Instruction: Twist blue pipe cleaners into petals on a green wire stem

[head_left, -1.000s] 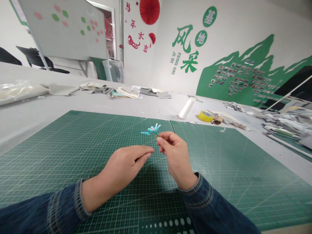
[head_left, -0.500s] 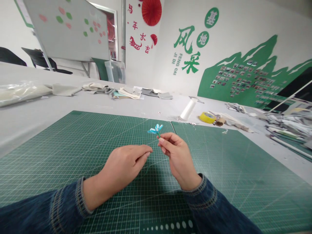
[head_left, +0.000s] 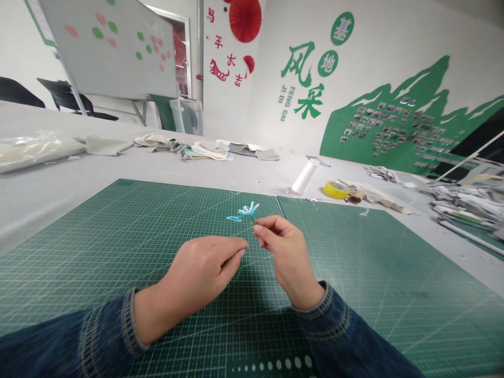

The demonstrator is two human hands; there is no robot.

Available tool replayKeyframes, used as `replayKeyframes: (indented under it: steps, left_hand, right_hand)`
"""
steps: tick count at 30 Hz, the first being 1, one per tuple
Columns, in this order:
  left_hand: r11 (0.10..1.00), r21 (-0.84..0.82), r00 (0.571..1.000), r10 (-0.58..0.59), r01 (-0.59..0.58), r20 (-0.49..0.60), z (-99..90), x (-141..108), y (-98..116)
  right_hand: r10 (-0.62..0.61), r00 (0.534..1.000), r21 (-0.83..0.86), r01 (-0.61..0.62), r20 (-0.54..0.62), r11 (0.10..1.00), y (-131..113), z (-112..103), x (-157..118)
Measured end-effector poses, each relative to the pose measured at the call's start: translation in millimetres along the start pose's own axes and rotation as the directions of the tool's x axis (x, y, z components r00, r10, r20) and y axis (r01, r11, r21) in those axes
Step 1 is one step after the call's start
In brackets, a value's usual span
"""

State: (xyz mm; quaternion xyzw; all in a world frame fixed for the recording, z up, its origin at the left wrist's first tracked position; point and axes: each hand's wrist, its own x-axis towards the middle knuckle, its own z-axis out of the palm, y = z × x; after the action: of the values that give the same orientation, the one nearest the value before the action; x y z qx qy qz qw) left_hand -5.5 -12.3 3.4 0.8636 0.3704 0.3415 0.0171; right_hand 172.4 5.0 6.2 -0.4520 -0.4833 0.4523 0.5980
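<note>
A small blue-and-white artificial flower [head_left: 248, 209] is held upright, slightly tilted left, by its thin green stem between the thumb and fingers of my right hand [head_left: 288, 254]. A looped blue petal [head_left: 234, 218] shows at the flower's left; whether it is joined to the rest I cannot tell. My left hand [head_left: 202, 270] is closed just left of and below the flower, with thumb and forefinger pressed together. Its other fingers are hidden, and anything it pinches is too small to make out. Both hands are above a green cutting mat [head_left: 165, 226].
Behind the mat lie a white roll [head_left: 305, 177], a yellow tape roll [head_left: 335, 189] and a cardboard tube [head_left: 356, 196]. Fabric scraps [head_left: 208, 150] line the table's far side. A plastic-wrapped bundle [head_left: 37, 149] lies at left, and piled material [head_left: 468, 205] at right.
The flower has turned in my right fingers and tilts further left. Its petals show from another side, with one loop now out to the left. My hands have barely moved.
</note>
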Motion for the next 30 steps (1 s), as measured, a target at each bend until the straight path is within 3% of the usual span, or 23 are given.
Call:
replayKeyframes:
  steps: [5,12,17,23,26,30]
  left_hand:
    - [0.997,0.065,0.995,0.037,-0.031,-0.089,-4.8,0.7,1.7]
    - [0.994,0.096,0.990,0.061,-0.049,-0.125,-7.1,0.8,2.4]
    - [0.959,0.246,0.972,0.182,-0.142,-0.150,-11.7,1.0,1.5]
    - [0.862,0.416,0.928,0.359,-0.289,-0.099,-27.5,6.1,-6.9]
    - [0.876,0.413,0.945,0.312,-0.249,-0.093,-31.8,9.1,-13.8]
    - [0.988,0.147,0.997,0.051,-0.043,-0.057,-33.3,17.2,-26.3]
  right_hand:
    - [-0.108,0.994,-0.244,0.106,0.005,0.964,0.0,-1.2,-0.2]
    - [-0.242,0.970,-0.447,0.223,0.015,0.866,-4.4,0.4,-4.2]
    - [-0.466,0.868,-0.600,0.466,0.171,0.650,-3.3,0.2,-8.7]
    - [-0.468,0.785,-0.646,0.608,0.405,0.461,-1.1,0.7,-11.6]
    - [-0.437,0.753,-0.636,0.654,0.492,0.409,-2.2,1.1,-12.8]
    - [-0.373,0.725,-0.567,0.686,0.579,0.456,-7.0,0.2,-11.9]
